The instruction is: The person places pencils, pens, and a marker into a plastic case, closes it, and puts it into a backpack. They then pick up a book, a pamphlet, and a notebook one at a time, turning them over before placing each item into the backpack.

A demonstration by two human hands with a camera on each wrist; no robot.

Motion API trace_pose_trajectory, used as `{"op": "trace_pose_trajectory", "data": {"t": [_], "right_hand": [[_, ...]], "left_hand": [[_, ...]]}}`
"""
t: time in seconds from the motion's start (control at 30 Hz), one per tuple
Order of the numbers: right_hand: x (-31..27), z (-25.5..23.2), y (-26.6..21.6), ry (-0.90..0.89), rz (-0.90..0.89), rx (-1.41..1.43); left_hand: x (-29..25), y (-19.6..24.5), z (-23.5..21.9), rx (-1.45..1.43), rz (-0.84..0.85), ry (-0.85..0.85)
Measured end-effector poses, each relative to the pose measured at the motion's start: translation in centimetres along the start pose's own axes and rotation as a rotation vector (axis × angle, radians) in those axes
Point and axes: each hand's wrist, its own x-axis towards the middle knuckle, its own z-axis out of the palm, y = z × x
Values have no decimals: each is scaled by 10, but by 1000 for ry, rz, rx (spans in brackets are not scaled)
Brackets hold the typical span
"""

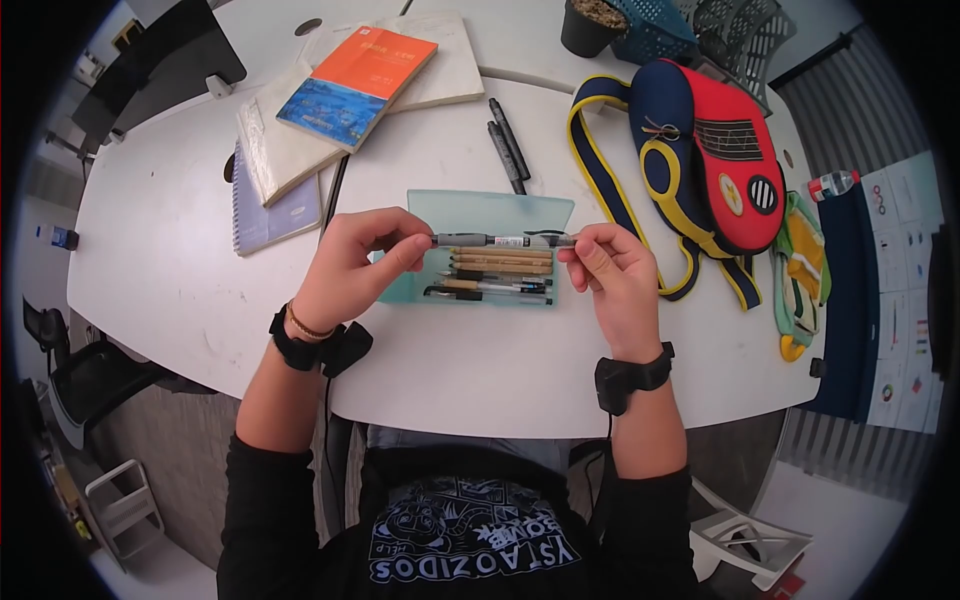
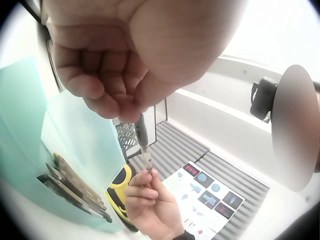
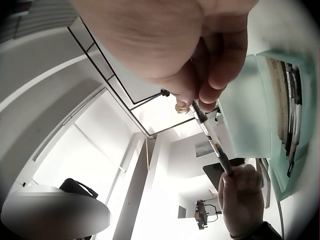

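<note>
A gel pen (image 1: 500, 240) with a grey grip and a clear barrel is stretched level between both hands. My left hand (image 1: 362, 262) pinches its grey end between thumb and fingers. At the other end, my right hand (image 1: 617, 283) pinches the pen's tip with thumb and forefinger. Just below the pen, a pale green pencil case (image 1: 400, 290) lies with its lid (image 1: 470, 203) folded back away from me. Inside it several wooden pencils (image 1: 505, 262) and black pens (image 1: 488, 292) lie side by side. The left wrist view also shows the pen (image 2: 143, 137) running from hand to hand.
Two black markers (image 1: 507, 145) lie beyond the lid. A red and navy backpack (image 1: 705, 160) with yellow-edged straps stands at right, beside a green and yellow cloth item (image 1: 803, 265). Books (image 1: 360, 80) and a spiral notebook (image 1: 275, 205) are stacked at left. A plant pot (image 1: 588, 30) sits at the back.
</note>
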Motion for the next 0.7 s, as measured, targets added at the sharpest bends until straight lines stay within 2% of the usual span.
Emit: {"op": "trace_pose_trajectory", "data": {"t": [0.43, 0.5, 0.57, 0.63, 0.7], "right_hand": [[-1, -6, -6, -82, 40, 30], [0, -10, -7, -86, 48, 14], [1, -17, -8, -133, -17, -218], [0, -16, -10, -130, -16, -289], [2, -16, -14, -199, -275, -693]], "left_hand": [[1, -4, 0, -3, 15, 23], [2, -7, 0, 83, 118, 38], [3, -1, -1, 180, 138, 32], [0, 6, -2, 274, 158, 24], [0, 11, -3, 432, 133, -42]]}}
